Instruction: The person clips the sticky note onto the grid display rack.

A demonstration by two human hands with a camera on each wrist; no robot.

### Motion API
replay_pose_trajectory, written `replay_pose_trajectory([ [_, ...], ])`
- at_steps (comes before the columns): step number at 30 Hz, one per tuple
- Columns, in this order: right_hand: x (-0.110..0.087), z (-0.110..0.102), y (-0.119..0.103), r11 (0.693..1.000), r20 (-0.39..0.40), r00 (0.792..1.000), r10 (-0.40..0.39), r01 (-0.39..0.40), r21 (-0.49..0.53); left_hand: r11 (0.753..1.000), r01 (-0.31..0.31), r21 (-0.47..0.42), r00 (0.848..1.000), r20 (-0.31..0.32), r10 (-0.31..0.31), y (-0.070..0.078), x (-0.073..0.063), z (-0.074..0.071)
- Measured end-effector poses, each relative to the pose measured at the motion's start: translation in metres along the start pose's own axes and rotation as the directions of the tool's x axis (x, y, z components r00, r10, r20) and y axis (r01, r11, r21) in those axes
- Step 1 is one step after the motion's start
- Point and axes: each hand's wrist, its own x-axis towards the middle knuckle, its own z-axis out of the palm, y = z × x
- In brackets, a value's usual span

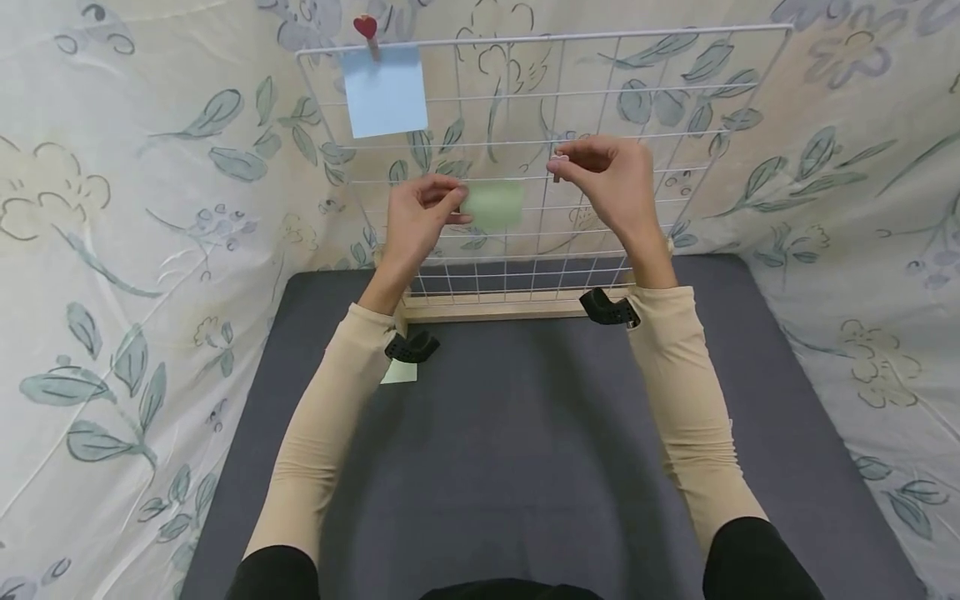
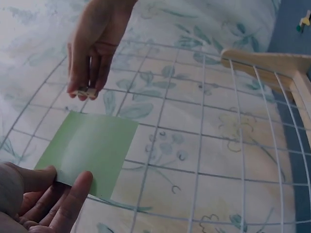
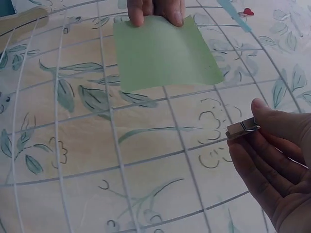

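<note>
My left hand (image 1: 418,218) pinches a square of light green paper (image 1: 497,206) by its left edge, in front of the white wire grid (image 1: 600,35). The left wrist view shows the thumb on one face of the paper (image 2: 90,153) and fingers on the other. To the right of the paper, my right hand (image 1: 617,182) pinches a small wooden clothespin (image 3: 243,128) between thumb and fingers. A gap separates the clothespin from the paper. A light blue paper (image 1: 386,93) hangs at the grid's upper left from a clothespin with a red heart (image 1: 366,27).
A wooden base (image 1: 495,312) supports the grid on the dark grey table (image 1: 495,467). Another pale green paper (image 1: 401,372) lies on the table, partly hidden by the left wrist. Flowered cloth (image 1: 150,208) hangs behind and at the sides. A small yellow-and-green item (image 2: 304,22) lies beyond the base.
</note>
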Motion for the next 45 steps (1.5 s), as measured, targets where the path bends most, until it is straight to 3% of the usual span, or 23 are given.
replay_pose_trajectory([
  [7,0.013,-0.009,-0.012,0.999,-0.039,0.998,-0.04,0.039,-0.03,0.991,-0.125,0.054,0.992,0.031,0.124,0.02,0.008,0.003],
  [12,0.018,-0.009,-0.017,0.998,-0.045,0.998,-0.05,0.048,-0.043,0.981,-0.171,0.089,0.985,0.05,0.167,0.031,0.01,0.004],
  [17,0.023,-0.01,-0.022,0.997,-0.055,0.996,-0.064,0.062,-0.042,0.973,-0.228,0.035,0.973,0.049,0.226,0.052,0.012,0.0],
  [23,0.028,-0.014,-0.033,0.995,-0.071,0.993,-0.089,0.086,-0.043,0.972,-0.234,-0.021,0.972,-0.012,0.233,0.077,0.021,-0.009],
  [30,0.032,-0.019,-0.047,0.988,-0.075,0.986,-0.149,0.144,-0.062,0.97,-0.229,0.08,0.971,-0.052,0.234,0.093,0.03,-0.009],
  [35,0.042,-0.022,-0.06,0.982,-0.087,0.98,-0.179,0.173,-0.078,0.972,-0.201,0.123,0.975,-0.075,0.211,0.1,0.039,-0.006],
  [45,0.074,-0.01,-0.084,0.977,-0.091,0.973,-0.211,0.213,0.006,0.974,-0.166,0.156,0.974,-0.127,0.186,0.099,0.053,-0.006],
])
